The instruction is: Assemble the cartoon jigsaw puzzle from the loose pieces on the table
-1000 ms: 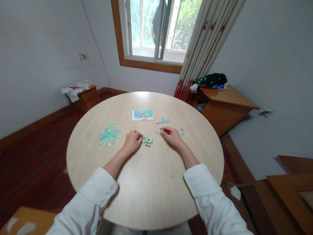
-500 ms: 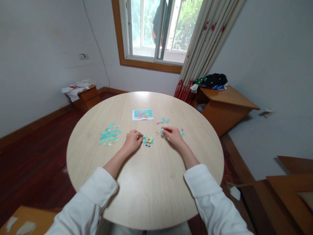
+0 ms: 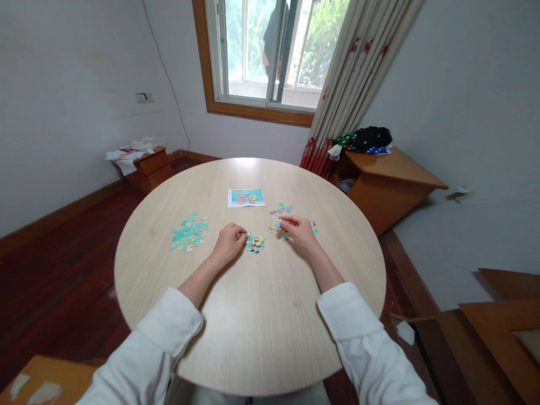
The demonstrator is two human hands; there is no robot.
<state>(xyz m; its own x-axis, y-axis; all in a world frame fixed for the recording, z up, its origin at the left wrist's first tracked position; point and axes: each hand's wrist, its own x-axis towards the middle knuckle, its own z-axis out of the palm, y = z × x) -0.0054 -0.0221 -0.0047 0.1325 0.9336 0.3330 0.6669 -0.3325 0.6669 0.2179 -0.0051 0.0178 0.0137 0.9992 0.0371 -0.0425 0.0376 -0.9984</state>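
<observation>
Over the worktop [image 3: 261, 320], the left hand [image 3: 229, 243] rests at the joined puzzle section's [image 3: 256, 242] left edge, its grip unreadable to me, while right-hand [image 3: 297, 232] fingers, right of that section, seemingly pinch a small piece [image 3: 279, 223]; a left-hand nudge could split the section.

L hand [image 3: 230, 242] has fingertips at the L edge of a part-built puzzle [image 3: 256, 243] on a round table [image 3: 253, 320]. R hand [image 3: 283, 226], fingers bent, is at a few loose pcs [image 3: 272, 229]; can't tell if 1 is pinched. Teal pile [image 3: 189, 232] well to L; pink/teal cluster [image 3: 280, 210] just past R hand. Cartoon pic [image 3: 248, 197] farther back, window [image 3: 272, 53] + curtain [image 3: 358, 62] behind table.
</observation>
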